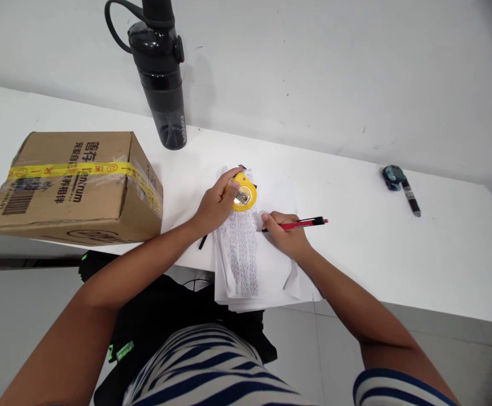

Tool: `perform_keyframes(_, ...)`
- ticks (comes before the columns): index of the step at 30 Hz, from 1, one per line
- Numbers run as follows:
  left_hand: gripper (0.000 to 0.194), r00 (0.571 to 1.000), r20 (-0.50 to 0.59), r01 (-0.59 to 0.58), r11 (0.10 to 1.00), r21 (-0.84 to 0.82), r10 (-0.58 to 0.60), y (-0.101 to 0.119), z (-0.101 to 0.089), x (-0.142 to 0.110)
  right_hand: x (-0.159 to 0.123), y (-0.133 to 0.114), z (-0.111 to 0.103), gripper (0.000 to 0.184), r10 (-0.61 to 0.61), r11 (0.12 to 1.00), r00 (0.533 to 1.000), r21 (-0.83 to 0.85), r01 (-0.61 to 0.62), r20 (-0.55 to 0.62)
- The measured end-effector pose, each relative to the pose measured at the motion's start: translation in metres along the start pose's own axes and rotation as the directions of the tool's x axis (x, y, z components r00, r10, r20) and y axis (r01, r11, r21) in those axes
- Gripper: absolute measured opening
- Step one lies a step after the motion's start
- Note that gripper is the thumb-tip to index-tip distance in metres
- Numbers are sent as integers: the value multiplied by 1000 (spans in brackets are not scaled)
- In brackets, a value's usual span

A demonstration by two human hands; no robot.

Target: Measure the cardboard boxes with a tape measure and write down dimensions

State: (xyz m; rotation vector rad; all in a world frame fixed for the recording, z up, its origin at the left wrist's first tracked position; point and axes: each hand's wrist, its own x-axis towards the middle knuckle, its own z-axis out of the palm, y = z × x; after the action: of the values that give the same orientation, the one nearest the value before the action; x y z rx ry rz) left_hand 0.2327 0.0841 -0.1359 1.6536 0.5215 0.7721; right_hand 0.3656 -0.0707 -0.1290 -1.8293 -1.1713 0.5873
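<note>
Bottle, glossy black plastic, eleven o'clock; box, matt brown cardboard, nine; sheets, matt paper, six.

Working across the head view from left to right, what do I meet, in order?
Cardboard box → black bottle → left hand → yellow tape measure → right hand → small dark object. Left out, as they overlap the hands: papers, red-and-black pen.

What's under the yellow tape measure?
Under the yellow tape measure, sheets of paper show around it, the top one densely marked. Whatever is directly beneath its body is covered, as is the part behind the left hand.
</note>
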Motion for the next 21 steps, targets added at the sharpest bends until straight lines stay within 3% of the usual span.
perform_keyframes(7, 43, 1000, 7, 3, 1000, -8, -3, -2, 1, 2, 0, -2, -1, 49, 6, 1000, 1000, -9, -6, 8)
perform_keyframes(12, 43, 999, 33, 13, 1000, 20, -14, -1, 1, 2, -1, -2, 0, 50, 31, 999, 997, -15, -32, -68)
perform_keyframes(16, 45, 1000, 19, 2, 999, 32, -3, -2, 1, 3, -1, 0, -1, 50, -2, 1000, 1000, -8, 2, -3)
perform_keyframes(21, 45, 1000, 17, 2, 999, 38, -2, -3, 1, 2, -1, 3, -2, 47, -20, 1000, 1000, -3, 20, -20)
